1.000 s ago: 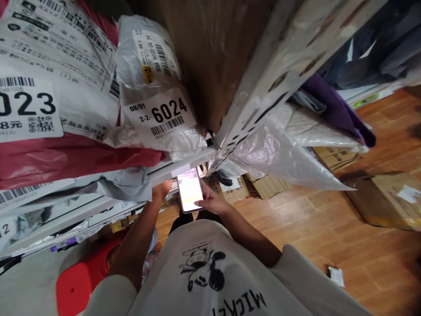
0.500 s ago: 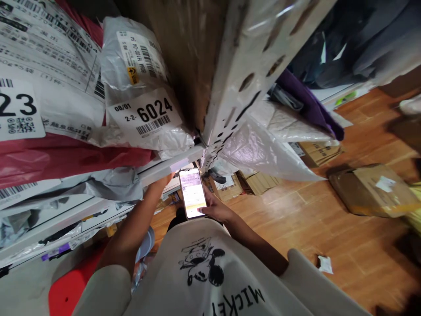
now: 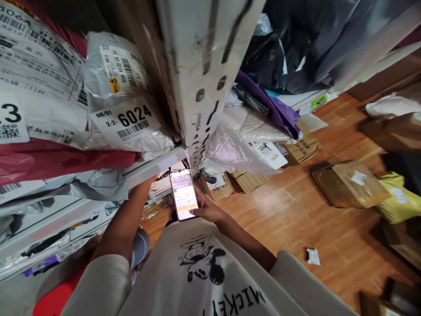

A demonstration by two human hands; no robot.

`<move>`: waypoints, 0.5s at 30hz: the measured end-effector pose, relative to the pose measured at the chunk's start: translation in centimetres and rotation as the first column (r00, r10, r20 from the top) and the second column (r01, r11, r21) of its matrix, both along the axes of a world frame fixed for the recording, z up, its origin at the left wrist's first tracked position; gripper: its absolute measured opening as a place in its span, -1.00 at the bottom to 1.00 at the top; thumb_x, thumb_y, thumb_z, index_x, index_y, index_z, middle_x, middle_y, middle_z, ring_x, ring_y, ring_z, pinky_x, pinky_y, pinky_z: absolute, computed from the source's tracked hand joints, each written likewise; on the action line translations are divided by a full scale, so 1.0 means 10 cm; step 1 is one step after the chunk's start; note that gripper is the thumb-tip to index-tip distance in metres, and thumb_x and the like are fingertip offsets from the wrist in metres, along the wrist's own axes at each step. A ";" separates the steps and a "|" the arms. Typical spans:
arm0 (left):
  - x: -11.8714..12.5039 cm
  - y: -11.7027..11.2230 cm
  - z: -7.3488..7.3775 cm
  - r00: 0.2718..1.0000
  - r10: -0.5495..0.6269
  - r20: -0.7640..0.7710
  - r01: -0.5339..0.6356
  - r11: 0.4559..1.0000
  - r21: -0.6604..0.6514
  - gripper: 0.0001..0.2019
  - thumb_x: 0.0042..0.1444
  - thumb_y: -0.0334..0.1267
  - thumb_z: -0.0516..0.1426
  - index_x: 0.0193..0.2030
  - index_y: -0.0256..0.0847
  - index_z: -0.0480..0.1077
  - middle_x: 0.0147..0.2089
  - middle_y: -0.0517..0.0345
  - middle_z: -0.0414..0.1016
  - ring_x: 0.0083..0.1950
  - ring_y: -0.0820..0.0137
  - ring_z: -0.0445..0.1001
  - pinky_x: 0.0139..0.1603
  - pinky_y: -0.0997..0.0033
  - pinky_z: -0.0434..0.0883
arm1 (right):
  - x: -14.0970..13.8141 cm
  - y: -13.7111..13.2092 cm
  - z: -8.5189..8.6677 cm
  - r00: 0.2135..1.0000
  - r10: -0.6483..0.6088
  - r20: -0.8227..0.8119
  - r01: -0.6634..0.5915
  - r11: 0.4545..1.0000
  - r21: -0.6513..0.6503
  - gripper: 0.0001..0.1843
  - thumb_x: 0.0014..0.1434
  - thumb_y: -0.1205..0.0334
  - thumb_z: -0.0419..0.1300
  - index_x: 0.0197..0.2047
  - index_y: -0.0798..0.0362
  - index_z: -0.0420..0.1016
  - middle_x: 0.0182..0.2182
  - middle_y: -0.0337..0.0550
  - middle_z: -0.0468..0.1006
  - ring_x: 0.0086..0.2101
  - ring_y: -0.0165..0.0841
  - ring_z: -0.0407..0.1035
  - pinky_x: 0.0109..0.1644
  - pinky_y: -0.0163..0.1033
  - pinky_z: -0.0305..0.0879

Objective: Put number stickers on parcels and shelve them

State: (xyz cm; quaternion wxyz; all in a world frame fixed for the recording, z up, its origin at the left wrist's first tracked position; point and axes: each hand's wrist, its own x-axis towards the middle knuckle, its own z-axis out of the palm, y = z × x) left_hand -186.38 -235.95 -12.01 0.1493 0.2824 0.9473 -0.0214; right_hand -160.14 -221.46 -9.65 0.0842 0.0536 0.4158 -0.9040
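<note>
In front of my chest, my right hand (image 3: 206, 210) is closed round a lit smartphone (image 3: 184, 196). The thumb lies over the lower part of its screen. On the other side, my left hand (image 3: 153, 180) reaches to the shelf edge, and its fingers are hidden there. Just above that hand lies a white plastic parcel (image 3: 120, 77) with a label reading 6024. A larger white parcel (image 3: 39, 79) on a red package (image 3: 66, 162) sits further left on the same shelf.
A white perforated shelf post (image 3: 194, 66) rises right in front of me. To its right, a purple bag (image 3: 266, 103) and a clear plastic bag (image 3: 238, 149) stick out. A cardboard box (image 3: 348, 184) and a yellow parcel (image 3: 399, 197) lie on the wooden floor. A red stool-like object (image 3: 62, 292) stands low left.
The view has swung to the right, so the shelf post and parcels sit further left in it. My right hand keeps its hold on the smartphone.
</note>
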 end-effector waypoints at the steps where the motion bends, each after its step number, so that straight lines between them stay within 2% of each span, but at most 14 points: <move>1: 0.00 0.02 0.02 1.000 0.004 -0.006 -0.004 1.000 -0.009 -0.45 0.18 -0.03 0.09 0.21 -0.35 0.34 0.19 -0.29 0.44 0.29 -0.12 0.25 0.28 -0.06 0.13 | 0.00 0.00 0.00 1.000 0.005 0.002 -0.005 1.000 -0.006 0.03 -0.11 0.19 0.44 0.36 -0.18 0.04 0.23 -0.10 0.35 0.12 -0.16 0.34 0.14 -0.08 0.31; 5: 0.10 0.07 0.10 0.997 0.043 -0.057 -0.045 0.998 -0.043 -0.43 0.22 -0.04 0.04 0.25 -0.41 0.30 0.20 -0.37 0.41 0.27 -0.18 0.25 0.27 -0.11 0.11 | -0.01 0.01 0.03 1.000 0.013 -0.007 -0.013 1.000 -0.029 0.01 -0.12 0.19 0.44 0.34 -0.19 0.04 0.21 -0.11 0.37 0.11 -0.17 0.36 0.11 -0.10 0.33; 8: 0.24 0.04 0.16 0.993 0.076 -0.092 -0.081 0.995 -0.059 -0.45 0.27 -0.07 -0.03 0.27 -0.41 0.28 0.16 -0.41 0.43 0.20 -0.19 0.33 0.21 -0.15 0.16 | -0.02 0.02 0.04 0.999 0.031 -0.012 -0.032 0.999 -0.034 0.01 -0.12 0.21 0.44 0.33 -0.17 0.04 0.18 -0.10 0.40 0.06 -0.17 0.40 0.05 -0.12 0.36; 15: 0.49 -0.13 0.24 0.986 0.107 -0.128 -0.118 0.990 -0.074 -0.53 0.31 -0.13 -0.09 0.29 -0.19 0.31 0.14 -0.31 0.46 0.07 -0.10 0.45 0.06 -0.05 0.29 | -0.06 0.05 0.06 0.996 0.088 -0.008 -0.088 0.995 -0.044 0.00 -0.11 0.27 0.41 0.34 -0.22 0.05 0.21 -0.11 0.38 0.11 -0.12 0.37 0.03 -0.09 0.37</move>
